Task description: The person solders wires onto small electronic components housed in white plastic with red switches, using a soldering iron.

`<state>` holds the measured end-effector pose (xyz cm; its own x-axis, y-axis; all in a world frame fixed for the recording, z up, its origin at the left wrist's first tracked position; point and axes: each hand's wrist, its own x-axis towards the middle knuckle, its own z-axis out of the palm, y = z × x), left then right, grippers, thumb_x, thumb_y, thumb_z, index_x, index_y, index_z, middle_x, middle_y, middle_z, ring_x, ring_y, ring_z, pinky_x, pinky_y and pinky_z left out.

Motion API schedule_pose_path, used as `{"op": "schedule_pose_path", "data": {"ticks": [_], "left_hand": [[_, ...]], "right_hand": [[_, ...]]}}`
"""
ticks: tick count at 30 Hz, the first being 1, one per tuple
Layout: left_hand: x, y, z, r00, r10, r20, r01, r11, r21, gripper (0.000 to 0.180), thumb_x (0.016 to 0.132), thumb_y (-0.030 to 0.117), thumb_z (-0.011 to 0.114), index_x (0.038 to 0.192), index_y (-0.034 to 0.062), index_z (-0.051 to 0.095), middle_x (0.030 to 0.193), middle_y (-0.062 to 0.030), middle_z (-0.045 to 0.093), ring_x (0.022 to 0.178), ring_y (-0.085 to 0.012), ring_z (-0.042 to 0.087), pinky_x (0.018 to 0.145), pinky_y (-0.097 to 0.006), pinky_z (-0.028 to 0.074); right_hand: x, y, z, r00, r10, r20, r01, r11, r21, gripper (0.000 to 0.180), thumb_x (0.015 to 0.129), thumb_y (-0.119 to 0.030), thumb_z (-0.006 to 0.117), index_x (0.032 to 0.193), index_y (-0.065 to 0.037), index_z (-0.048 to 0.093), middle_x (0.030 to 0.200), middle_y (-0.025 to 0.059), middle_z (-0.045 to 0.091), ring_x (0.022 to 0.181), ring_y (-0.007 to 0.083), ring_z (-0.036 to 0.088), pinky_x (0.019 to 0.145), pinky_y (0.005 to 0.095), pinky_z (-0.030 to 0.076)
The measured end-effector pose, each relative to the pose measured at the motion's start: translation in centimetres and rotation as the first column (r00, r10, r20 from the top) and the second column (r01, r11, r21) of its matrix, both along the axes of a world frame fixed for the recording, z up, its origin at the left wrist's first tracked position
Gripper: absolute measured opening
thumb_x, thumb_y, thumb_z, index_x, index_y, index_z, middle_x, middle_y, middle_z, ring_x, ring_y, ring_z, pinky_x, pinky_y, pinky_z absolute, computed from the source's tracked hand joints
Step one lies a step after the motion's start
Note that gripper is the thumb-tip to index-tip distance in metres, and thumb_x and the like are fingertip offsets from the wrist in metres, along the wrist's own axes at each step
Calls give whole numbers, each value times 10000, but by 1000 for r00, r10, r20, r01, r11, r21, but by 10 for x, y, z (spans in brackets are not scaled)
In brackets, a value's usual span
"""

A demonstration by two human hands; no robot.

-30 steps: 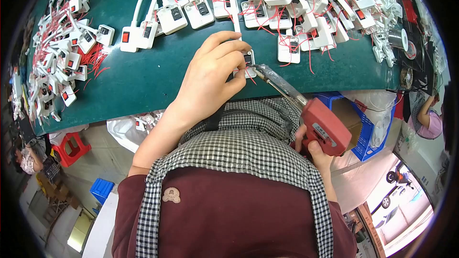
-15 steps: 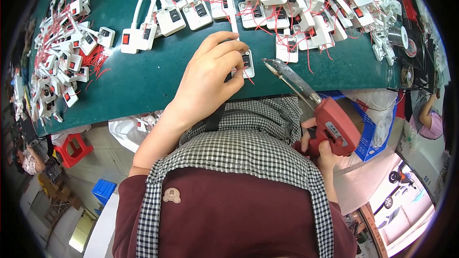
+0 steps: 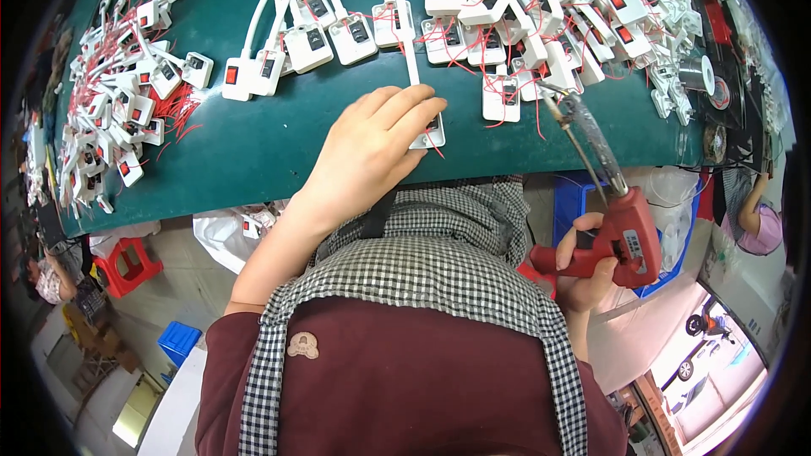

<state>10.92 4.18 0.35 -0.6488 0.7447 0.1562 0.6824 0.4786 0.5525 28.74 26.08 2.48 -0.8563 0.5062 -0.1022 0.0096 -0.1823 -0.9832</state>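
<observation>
While the left hand (image 3: 372, 135) lies over a white switch housing (image 3: 432, 137) on the green tabletop (image 3: 279, 143), the right hand (image 3: 585, 287) is well off to the right, closed around the handle of a red soldering gun (image 3: 639, 219). The housing sits at the left hand's fingertips, partly hidden beneath them, its long axis pointing away from the person in line with its white cord (image 3: 410, 55). The left fingers are together and bent; from here I cannot tell whether they pinch the housing or only press on it. The gun's tip (image 3: 549, 89) is up and to the right of that housing, well apart from it, and looks close to other wired housings (image 3: 502, 108), though I cannot tell whether it touches any. So the left hand is plainly nearer. A pale label (image 3: 634, 243) with small print marks the gun's side, but I can't make it out.
</observation>
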Motion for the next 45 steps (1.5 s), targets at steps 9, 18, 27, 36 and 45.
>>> {"op": "schedule_pose_path", "data": {"ticks": [9, 18, 27, 36, 45], "left_hand": [[-6, 16, 12, 982, 104, -160, -61, 966, 251, 556, 577, -24, 694, 1110, 51, 554, 1089, -104, 557, 957, -273, 551, 785, -356, 472], [-80, 18, 35, 945, 258, -201, -217, 954, 205, 249, 730, 35, 629, 979, 47, 624, 1034, -88, 592, 973, -272, 529, 847, -347, 417], [-95, -5, 0, 960, 175, -219, -191, 980, -54, 141, 751, 74, 566, 860, 53, 652, 917, -59, 606, 933, -246, 537, 838, -383, 388], [-91, 7, -4, 986, 159, -52, -155, 985, 73, 130, 768, 17, 568, 884, -9, 621, 944, -91, 603, 876, -275, 581, 761, -339, 459], [-97, 13, -6, 993, 115, 6, -115, 988, 107, 176, 778, 28, 566, 943, -12, 614, 976, -113, 602, 876, -291, 588, 776, -343, 462]], "right_hand": [[2, 15, -4, 984, -44, -172, 45, 999, -1, 598, 881, -450, 499, 1208, 22, 334, 1062, 138, 499, 554, 119, 482, 454, 201, 370], [16, 19, 3, 945, -202, -256, 193, 979, -63, 551, 888, -461, 470, 1096, 41, 383, 1059, 121, 487, 582, 122, 502, 454, 231, 408], [3, 13, -4, 960, -123, -252, 109, 992, -67, 523, 894, -432, 465, 1138, 21, 368, 1065, 138, 493, 571, 127, 504, 452, 221, 399], [-2, 4, -1, 957, -39, -287, 9, 994, -106, 532, 916, -401, 458, 1224, 10, 320, 1076, 146, 498, 561, 128, 481, 460, 211, 391], [-1, 3, -2, 957, -86, -277, 81, 996, -30, 519, 909, -414, 460, 1190, 8, 352, 1070, 138, 499, 562, 125, 485, 456, 213, 387]]}}
